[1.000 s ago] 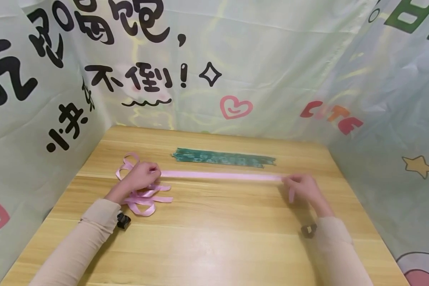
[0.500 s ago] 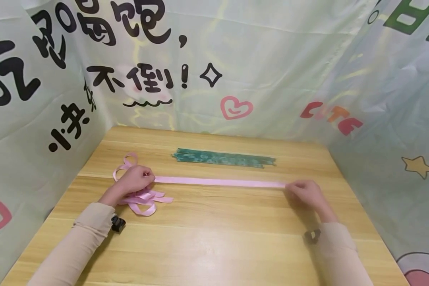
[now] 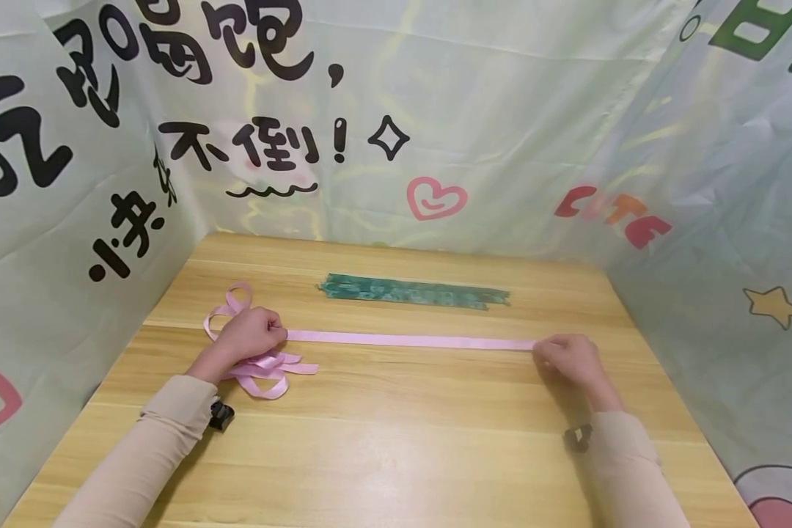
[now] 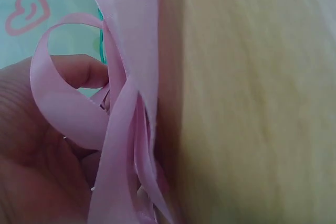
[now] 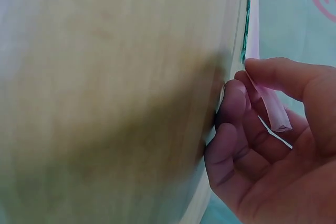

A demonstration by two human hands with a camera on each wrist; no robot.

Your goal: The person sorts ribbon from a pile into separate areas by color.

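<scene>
A pink ribbon [image 3: 409, 340] runs straight and taut from hand to hand across the table. My left hand [image 3: 251, 334] pinches it at the left; in the left wrist view the thumb [image 4: 79, 71] is at the strip, partly hidden by loops. Loose loops and tails of pink ribbon [image 3: 264, 381] lie under and around that hand. At the other end my right hand [image 3: 573, 359] pinches the strip between thumb and index finger. The right wrist view shows a short ribbon end [image 5: 275, 113] sticking out behind the pinch, over the palm.
Behind the taut ribbon lies a flat bundle of dark green strips [image 3: 412, 291], with uneven ends. The wooden table [image 3: 396, 440] is enclosed by printed cloth walls [image 3: 501, 117] at the back and both sides. Small black devices [image 3: 221, 416] sit at both wrists.
Both hands have come slightly toward the front with the ribbon. The left hand has shifted a little left and the right hand a little right. The green strips stay put.
</scene>
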